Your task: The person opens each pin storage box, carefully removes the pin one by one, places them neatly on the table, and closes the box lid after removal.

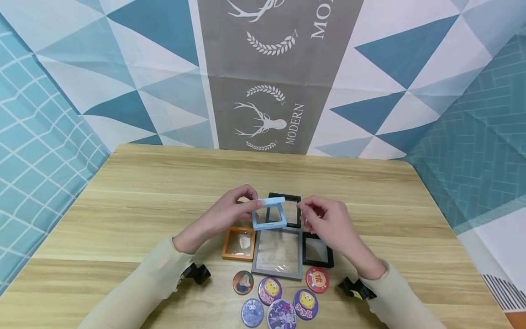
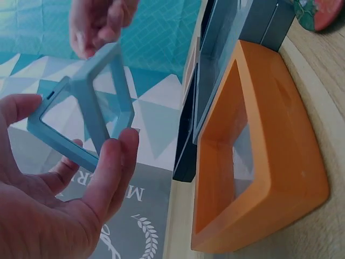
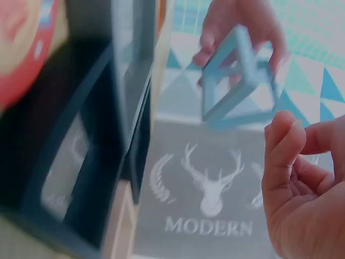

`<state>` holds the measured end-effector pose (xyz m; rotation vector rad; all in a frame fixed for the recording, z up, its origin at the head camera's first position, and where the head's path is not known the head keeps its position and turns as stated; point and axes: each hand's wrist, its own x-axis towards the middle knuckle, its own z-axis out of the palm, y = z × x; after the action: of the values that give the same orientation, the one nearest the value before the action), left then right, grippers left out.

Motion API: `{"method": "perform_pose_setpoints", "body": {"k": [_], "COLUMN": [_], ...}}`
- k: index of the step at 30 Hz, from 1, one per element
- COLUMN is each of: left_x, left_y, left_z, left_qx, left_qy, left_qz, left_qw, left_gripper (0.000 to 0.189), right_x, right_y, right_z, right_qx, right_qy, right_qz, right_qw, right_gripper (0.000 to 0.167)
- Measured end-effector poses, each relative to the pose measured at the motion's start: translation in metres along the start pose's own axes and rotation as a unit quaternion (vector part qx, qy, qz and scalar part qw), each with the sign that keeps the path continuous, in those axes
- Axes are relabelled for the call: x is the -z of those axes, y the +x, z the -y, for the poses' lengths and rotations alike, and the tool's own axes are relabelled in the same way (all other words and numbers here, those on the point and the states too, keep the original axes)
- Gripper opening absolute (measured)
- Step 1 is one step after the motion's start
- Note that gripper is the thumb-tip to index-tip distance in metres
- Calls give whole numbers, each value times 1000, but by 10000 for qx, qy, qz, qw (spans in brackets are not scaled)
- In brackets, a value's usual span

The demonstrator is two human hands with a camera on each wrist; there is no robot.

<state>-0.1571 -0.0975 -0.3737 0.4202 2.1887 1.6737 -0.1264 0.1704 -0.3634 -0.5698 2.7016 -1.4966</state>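
Note:
My left hand [image 1: 230, 209] holds a small light-blue display frame [image 1: 269, 225] up above the table, its fingers and thumb at the edges. The frame's two halves stand apart at an angle, like an opened case, as the left wrist view shows. To the right of it, my right hand [image 1: 334, 225] hovers with curled fingers. In the right wrist view its thumb and index fingertips come together, and nothing shows between them. Under the hands lie a black frame [image 1: 287, 196], a large grey frame [image 1: 277, 274], an orange frame [image 1: 224, 244] and a smaller black frame [image 1: 318, 263].
Several round badges lie at the near side of the wooden table [image 1: 164, 183], among them a red one [image 1: 317, 279], a blue one [image 1: 252, 313] and a purple one [image 1: 281, 315]. Patterned cloth [image 1: 263, 68] hangs behind the table's far edge.

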Motion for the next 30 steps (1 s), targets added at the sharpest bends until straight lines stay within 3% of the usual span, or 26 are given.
{"method": "perform_pose_setpoints", "body": {"k": [3, 9, 15, 20, 25, 30], "left_x": [-1, -5, -9, -10, -9, -8], "left_y": [-2, -3, -2, 0, -1, -1], "left_z": [1, 0, 1, 2, 1, -1], "left_qx": [-19, -156, -544, -767, -599, -159], "left_qy": [89, 169, -58, -297, -347, -447], "left_qz": [63, 218, 447, 609, 680, 587], "left_qw": [9999, 9995, 9975, 9947, 9953, 9971], "left_gripper": [29, 35, 37, 39, 55, 62], "right_x": [1, -7, -10, -9, -6, -5], "right_y": [6, 11, 10, 10, 8, 8], "right_z": [-8, -19, -21, -18, -14, -13], "right_qx": [-417, -1120, -1268, -1252, -1195, -1199], "right_qy": [276, 1330, 2106, 2279, 2301, 2342], "right_qz": [-19, 847, 1461, 1560, 1490, 1399], "right_qw": [9987, 9811, 9582, 9529, 9542, 9546], "right_gripper": [22, 45, 55, 56, 56, 56]}}
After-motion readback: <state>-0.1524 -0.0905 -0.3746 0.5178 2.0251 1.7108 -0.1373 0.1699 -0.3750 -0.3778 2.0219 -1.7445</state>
